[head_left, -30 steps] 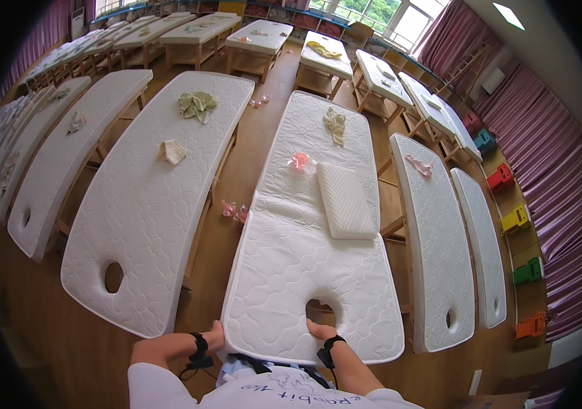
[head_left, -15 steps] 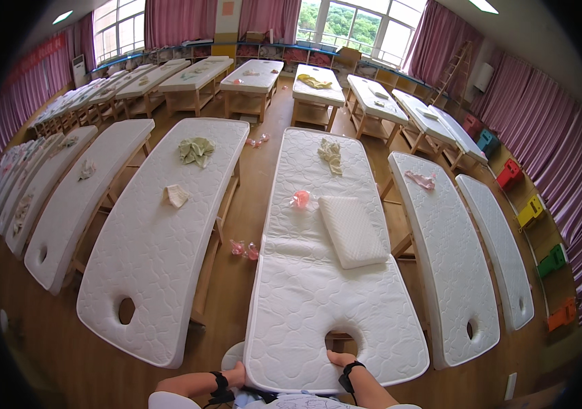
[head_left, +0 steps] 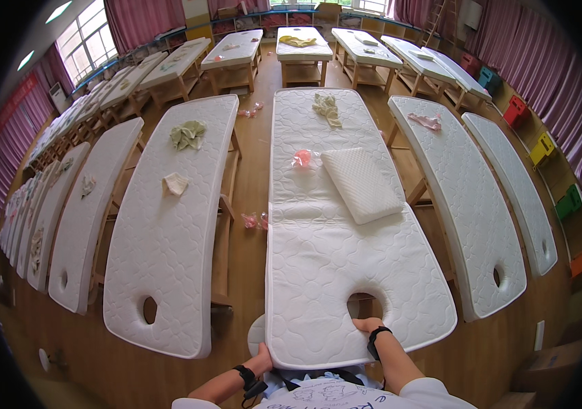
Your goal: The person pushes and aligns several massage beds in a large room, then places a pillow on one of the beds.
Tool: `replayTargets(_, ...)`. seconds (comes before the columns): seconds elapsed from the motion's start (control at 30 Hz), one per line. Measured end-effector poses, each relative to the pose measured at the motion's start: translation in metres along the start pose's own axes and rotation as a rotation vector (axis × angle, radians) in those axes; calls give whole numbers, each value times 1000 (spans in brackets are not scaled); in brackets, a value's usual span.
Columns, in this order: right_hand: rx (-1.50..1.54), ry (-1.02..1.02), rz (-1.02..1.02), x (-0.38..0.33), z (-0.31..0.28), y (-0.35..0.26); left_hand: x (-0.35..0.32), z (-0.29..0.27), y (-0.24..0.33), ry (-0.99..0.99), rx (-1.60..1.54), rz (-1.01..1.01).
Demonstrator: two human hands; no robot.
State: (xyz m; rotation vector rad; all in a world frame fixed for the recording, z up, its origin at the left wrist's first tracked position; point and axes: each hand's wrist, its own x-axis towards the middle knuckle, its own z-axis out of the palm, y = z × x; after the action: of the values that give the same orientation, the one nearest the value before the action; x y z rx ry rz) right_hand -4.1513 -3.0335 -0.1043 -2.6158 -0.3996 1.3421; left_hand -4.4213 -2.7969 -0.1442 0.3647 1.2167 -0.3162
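A white quilted massage-bed mattress (head_left: 332,262) lies lengthwise before me, with a crease across its middle and a round face hole (head_left: 366,303) near its close end. My right hand (head_left: 368,325) grips the mattress at the near rim of that hole, its fingertips dipping inside. At the near left corner, my left hand (head_left: 261,359) is closed on the mattress edge, its fingers partly hidden. Farther up the mattress rest a white textured pillow (head_left: 362,184), a pink item in clear plastic wrap (head_left: 302,159) and a crumpled pale cloth (head_left: 327,109).
Similar beds stand on both sides, such as a left bed (head_left: 168,259) and a right bed (head_left: 458,211). Pink wrapped items (head_left: 255,220) lie on the wooden floor between beds. A round white stool seat (head_left: 257,334) shows beside my left hand. Cardboard boxes (head_left: 553,365) sit at lower right.
My view has shifted, so the beds sit higher in the picture. Both hands keep their places on the mattress, at the corner and the hole rim.
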Motion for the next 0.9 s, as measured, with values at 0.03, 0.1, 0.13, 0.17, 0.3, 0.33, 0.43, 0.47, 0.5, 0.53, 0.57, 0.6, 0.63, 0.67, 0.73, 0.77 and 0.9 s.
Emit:
replayTargets(0.03, -7, -4, 57, -2, 0, 2, -5, 6, 0, -63, -28, -51)
replayTargets(0.1, 34, -33, 144, -10, -6, 3, -46, 43, 12, 9, -17, -159)
replayTargets(0.13, 35, -26, 148, -14, -11, -7, -49, 37, 11, 1, -15, -140)
replayTargets(0.17, 34, -1, 153, -16, -15, -10, -39, 31, 10, -90, -32, -39)
replayTargets(0.3, 60, 47, 168, -24, -29, -18, -5, 10, 23, -253, -67, 83)
replayTargets(0.33, 85, 50, 209, -29, -36, -13, -1, 16, 18, -248, -51, 3)
replayTargets(0.43, 122, -4, 280, -42, -42, -24, -10, 7, 10, -186, -68, -115)
replayTargets(0.47, 83, -44, 302, -39, -39, -25, 0, 2, 9, -201, -80, -91)
replayTargets(0.5, 42, -83, 327, -37, -38, -23, 10, -1, 6, -220, -93, -71)
replayTargets(0.53, 33, -93, 280, -35, -27, -15, 23, -4, 4, -241, -104, -53)
replayTargets(0.57, 40, -57, 319, -19, -6, 7, 38, -3, 6, -255, -82, -48)
replayTargets(0.6, 39, 47, 169, -24, -10, -8, 64, -15, 13, -261, -76, 3)
replayTargets(0.63, 20, 143, -8, -35, -17, -36, 82, -33, 24, -259, -89, 74)
replayTargets(0.67, 19, 208, -20, -43, 3, -21, 79, -42, 9, -243, -75, 62)
replayTargets(0.73, 91, -82, 259, -3, 3, 4, 69, -25, 0, -140, -24, 61)
replayTargets(0.77, 72, -45, 310, -26, -9, -18, 41, -21, -8, -71, -17, 64)
replayTargets(0.9, 40, -61, 305, -26, -19, -10, -21, 25, 13, -186, -64, 25)
